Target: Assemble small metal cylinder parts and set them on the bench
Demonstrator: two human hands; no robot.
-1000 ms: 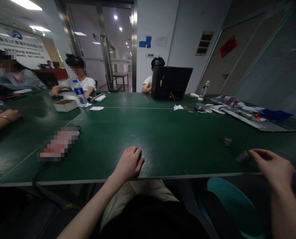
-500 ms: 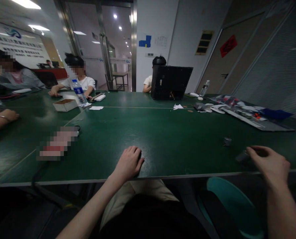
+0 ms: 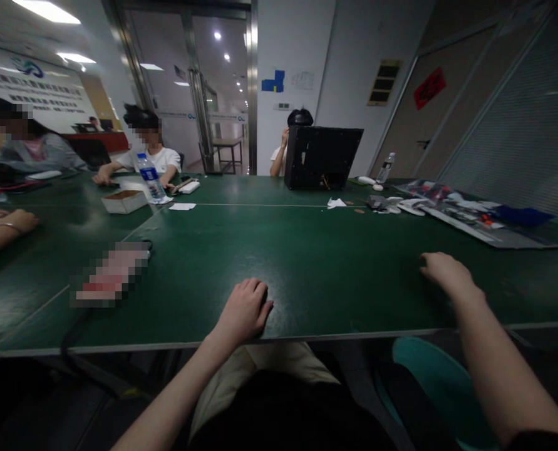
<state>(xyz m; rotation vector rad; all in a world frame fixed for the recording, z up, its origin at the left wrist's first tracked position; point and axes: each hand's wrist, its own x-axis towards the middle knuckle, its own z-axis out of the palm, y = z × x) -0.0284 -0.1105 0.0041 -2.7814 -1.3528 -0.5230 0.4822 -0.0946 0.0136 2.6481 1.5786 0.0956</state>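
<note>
My left hand (image 3: pixel 245 307) rests palm down on the green table (image 3: pixel 307 250), close to its front edge. Its fingers bend loosely forward and the thumb stands apart from them; nothing shows in its hold. Farther right, my right hand (image 3: pixel 448 272) reaches forward low over the tabletop. Its fingers are bent and drawn together, with the tips turned away from me. Whatever lies in or under that hand is hidden by its back. Neither the small metallic cylinder nor the grey piece seen earlier shows here.
A blurred-out device (image 3: pixel 112 275) with a cable lies left. Behind it are an open box (image 3: pixel 124 202) and a water bottle (image 3: pixel 151 178). A black case (image 3: pixel 325 156) stands at the far side. Clutter on a board (image 3: pixel 476 219) is at right. People sit around the table.
My right hand has moved left and forward to where the small metallic cylinder stood. That cylinder and the grey piece it held are now out of sight. My left hand has stayed still.
</note>
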